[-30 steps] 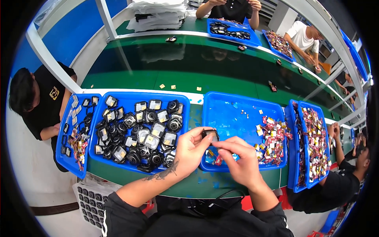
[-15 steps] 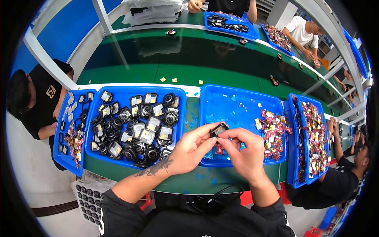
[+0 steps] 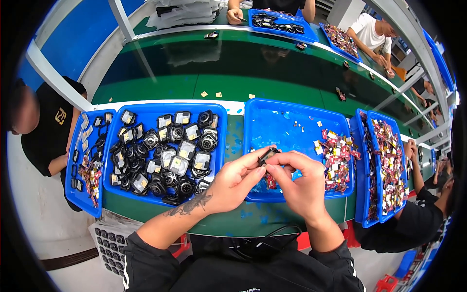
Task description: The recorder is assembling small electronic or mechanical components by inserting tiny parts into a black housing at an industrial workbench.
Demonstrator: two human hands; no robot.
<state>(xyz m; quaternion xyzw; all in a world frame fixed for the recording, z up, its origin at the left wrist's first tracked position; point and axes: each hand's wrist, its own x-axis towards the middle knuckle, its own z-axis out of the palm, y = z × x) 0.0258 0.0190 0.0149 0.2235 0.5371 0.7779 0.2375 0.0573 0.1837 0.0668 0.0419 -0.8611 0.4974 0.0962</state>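
Blue tray (image 3: 160,109) holds black round parts (image 3: 168,153); both hands (image 3: 265,182) pinch one.

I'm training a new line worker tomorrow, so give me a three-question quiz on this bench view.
1. True or false: both hands, the left hand and the right hand, pinch one small black part.
2. Which tray lies under the hands? A. the left tray full of black round parts; B. the middle tray, mostly bare; C. the right tray.
3. Fill in: the pile of small red and yellow pieces lies at the ____ side of the middle tray.

Key: 1 true; 2 B; 3 right.
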